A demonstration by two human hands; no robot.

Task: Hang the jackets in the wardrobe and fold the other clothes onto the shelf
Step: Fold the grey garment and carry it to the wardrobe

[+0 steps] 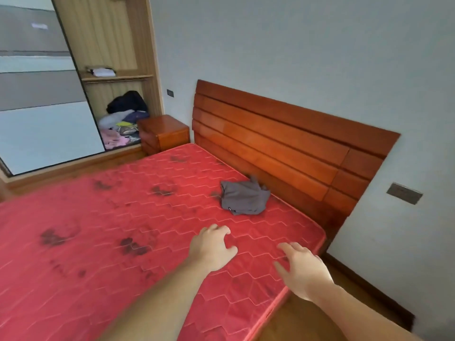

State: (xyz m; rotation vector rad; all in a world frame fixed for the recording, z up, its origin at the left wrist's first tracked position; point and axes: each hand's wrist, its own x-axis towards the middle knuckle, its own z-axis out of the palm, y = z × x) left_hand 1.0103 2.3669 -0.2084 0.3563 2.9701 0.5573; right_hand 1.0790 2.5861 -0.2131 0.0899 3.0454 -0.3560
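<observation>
One garment is lying on the mattress (103,217) ahead of me: a grey, loosely bunched piece of clothing (243,198) sitting just beside the headboard (283,143), well beyond my fingertips. Both my hands are reaching toward it over the bed, my left hand (213,247) and my right hand (301,269) held apart from each other, fingers spread and loosely bent, gripping nothing.

I am thinking about what might go wrong. The cloth looks thin and limp, so grabbing a single fold could drag it out lopsided and make folding harder. Part of it is crumpling up against the slatted wood, and a careless pull might snag it in the gap behind the mattress. Whether it is a jacket or something to fold I cannot tell from this heap, and guessing wrongly would send it to the wrong place.

The mattress is red, quilted in a hexagon pattern and blotched with dark stains. The headboard is glossy reddish wood. Across the room, the wardrobe (147,57) is standing open, a folded pile resting on its shelf (118,78) and a jumble of clothes (123,119) below.
</observation>
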